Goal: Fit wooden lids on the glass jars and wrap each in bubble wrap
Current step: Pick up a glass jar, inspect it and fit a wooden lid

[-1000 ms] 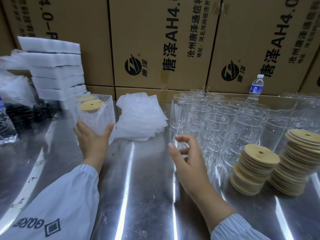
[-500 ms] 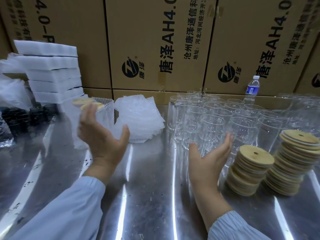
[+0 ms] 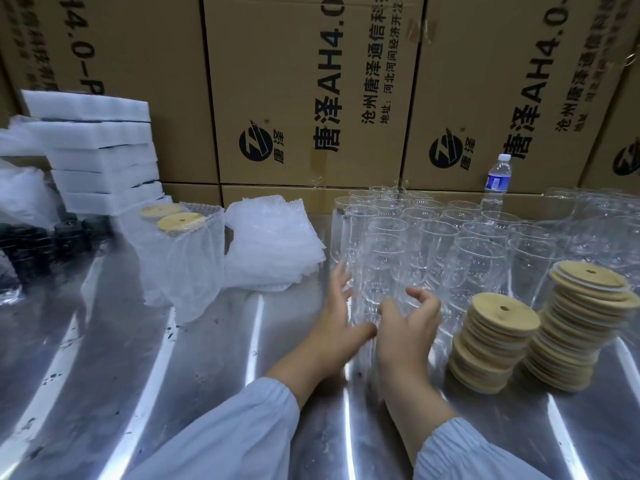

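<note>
My left hand [image 3: 341, 323] is spread, fingers straight, against the left flank of the nearest jar [image 3: 384, 265]. My right hand [image 3: 408, 327] comes at the same jar from its right, thumb and fingers curved as if to cup it. The glass is so clear that I cannot tell whether that hand has closed on it or only hovers. The jar stands directly ahead of both hands and between them, upright, its long axis vertical and its open mouth up. Neither hand is clearly nearer. It is the front one of a crowd of glass jars [image 3: 485, 237] packed rim to rim, so I judge it must come up and toward me without knocking its neighbours.

It is tall, plain, lidless and empty. The wooden lids [image 3: 498, 341] lie stacked just right of my right hand, each disc with a small hole. The bubble wrap [image 3: 273, 244] lies piled to the left, beyond my left hand, with wrapped jars [image 3: 183, 258] further left.
</note>
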